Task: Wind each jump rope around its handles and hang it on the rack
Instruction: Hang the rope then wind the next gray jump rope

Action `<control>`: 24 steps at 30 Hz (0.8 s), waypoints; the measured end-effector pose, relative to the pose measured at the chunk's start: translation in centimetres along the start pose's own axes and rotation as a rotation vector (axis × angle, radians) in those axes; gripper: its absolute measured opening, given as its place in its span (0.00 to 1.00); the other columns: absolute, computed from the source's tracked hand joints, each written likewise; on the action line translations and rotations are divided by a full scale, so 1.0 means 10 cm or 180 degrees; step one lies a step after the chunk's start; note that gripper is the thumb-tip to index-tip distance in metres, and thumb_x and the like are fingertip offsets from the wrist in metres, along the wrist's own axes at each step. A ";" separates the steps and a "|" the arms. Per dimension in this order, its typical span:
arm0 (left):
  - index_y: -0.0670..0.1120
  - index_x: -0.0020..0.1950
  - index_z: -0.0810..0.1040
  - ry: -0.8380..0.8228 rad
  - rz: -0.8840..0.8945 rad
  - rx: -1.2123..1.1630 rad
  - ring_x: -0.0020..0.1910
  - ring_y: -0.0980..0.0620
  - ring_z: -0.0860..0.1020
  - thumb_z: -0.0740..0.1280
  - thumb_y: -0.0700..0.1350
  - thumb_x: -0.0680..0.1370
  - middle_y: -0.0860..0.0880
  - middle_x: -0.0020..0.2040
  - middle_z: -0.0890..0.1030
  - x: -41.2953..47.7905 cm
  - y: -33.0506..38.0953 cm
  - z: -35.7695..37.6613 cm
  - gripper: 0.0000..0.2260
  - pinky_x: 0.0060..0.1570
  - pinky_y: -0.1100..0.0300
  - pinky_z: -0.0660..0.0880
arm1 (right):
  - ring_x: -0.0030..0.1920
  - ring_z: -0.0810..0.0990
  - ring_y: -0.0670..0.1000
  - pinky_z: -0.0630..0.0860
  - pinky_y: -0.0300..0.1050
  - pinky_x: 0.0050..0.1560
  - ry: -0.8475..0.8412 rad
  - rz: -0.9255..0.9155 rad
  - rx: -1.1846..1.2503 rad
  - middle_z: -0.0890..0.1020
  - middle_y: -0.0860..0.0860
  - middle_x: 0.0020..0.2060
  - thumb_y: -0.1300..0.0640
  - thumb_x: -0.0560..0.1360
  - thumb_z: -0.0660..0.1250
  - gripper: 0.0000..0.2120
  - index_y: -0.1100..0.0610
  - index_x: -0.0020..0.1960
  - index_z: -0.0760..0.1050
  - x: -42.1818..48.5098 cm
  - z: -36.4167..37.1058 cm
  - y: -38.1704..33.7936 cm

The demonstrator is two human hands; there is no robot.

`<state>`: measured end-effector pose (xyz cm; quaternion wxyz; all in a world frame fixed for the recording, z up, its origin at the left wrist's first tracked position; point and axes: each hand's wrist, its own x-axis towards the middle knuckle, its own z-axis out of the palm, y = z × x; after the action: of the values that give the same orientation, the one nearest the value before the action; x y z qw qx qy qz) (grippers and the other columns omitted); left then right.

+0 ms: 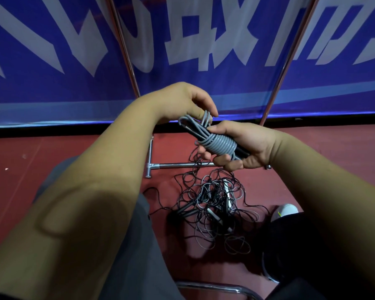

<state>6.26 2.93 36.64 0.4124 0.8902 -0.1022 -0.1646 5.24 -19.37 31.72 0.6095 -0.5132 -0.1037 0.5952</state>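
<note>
A grey jump rope (219, 142) is coiled in tight turns around its black handles. My right hand (245, 146) grips the wound bundle around the handles. My left hand (182, 102) pinches the grey loops that stick out at the bundle's upper end. Below my hands, a tangled pile of black and grey jump ropes (214, 208) lies on the red floor, with black handles poking out of it. The rack's chrome uprights (126, 50) rise on either side, and its base bar (182, 165) lies on the floor.
A blue banner (52, 83) with large white characters stands behind the rack. My grey-trousered leg (126, 245) fills the lower middle, a white shoe (284, 210) sits at the right, and a chrome chair tube (214, 287) runs along the bottom.
</note>
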 end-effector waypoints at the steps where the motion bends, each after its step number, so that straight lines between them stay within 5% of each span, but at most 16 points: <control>1: 0.54 0.51 0.89 0.0011 0.0027 -0.0034 0.45 0.54 0.84 0.78 0.43 0.75 0.48 0.47 0.88 -0.01 0.01 0.00 0.08 0.52 0.53 0.81 | 0.29 0.70 0.46 0.59 0.36 0.22 0.0034 0.0035 -0.0024 0.78 0.56 0.44 0.46 0.84 0.58 0.22 0.64 0.62 0.77 0.00 -0.01 0.01; 4: 0.52 0.51 0.89 0.0048 0.0099 -0.0105 0.46 0.51 0.85 0.79 0.41 0.74 0.48 0.47 0.88 -0.02 0.04 0.01 0.08 0.54 0.51 0.83 | 0.30 0.68 0.46 0.57 0.36 0.22 0.0074 0.0024 -0.0016 0.78 0.56 0.43 0.46 0.82 0.60 0.22 0.59 0.68 0.77 0.01 -0.02 0.02; 13: 0.50 0.46 0.87 0.0471 0.0155 0.0162 0.40 0.57 0.81 0.77 0.34 0.71 0.49 0.43 0.87 0.01 0.08 0.00 0.11 0.49 0.57 0.80 | 0.27 0.68 0.44 0.55 0.32 0.20 0.0777 0.0126 0.0033 0.76 0.51 0.39 0.47 0.85 0.61 0.11 0.55 0.56 0.72 0.02 -0.10 -0.05; 18: 0.52 0.45 0.86 0.0593 0.0109 0.0393 0.42 0.48 0.83 0.75 0.35 0.71 0.50 0.44 0.87 0.06 0.05 0.00 0.11 0.49 0.50 0.81 | 0.29 0.66 0.45 0.56 0.33 0.20 0.1168 -0.0218 0.0372 0.76 0.53 0.39 0.47 0.86 0.60 0.10 0.54 0.57 0.70 0.11 -0.12 -0.05; 24: 0.54 0.46 0.82 0.0611 0.0079 0.1189 0.36 0.62 0.77 0.76 0.40 0.72 0.61 0.40 0.83 0.07 0.00 -0.02 0.09 0.39 0.63 0.72 | 0.33 0.75 0.50 0.68 0.43 0.30 0.1810 -0.0651 0.0132 0.80 0.55 0.42 0.41 0.87 0.60 0.19 0.58 0.61 0.74 0.21 -0.15 0.01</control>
<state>6.96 2.88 36.62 0.2500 0.9614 -0.1021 -0.0521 6.84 -18.45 29.93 0.6813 -0.6336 0.0321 0.3652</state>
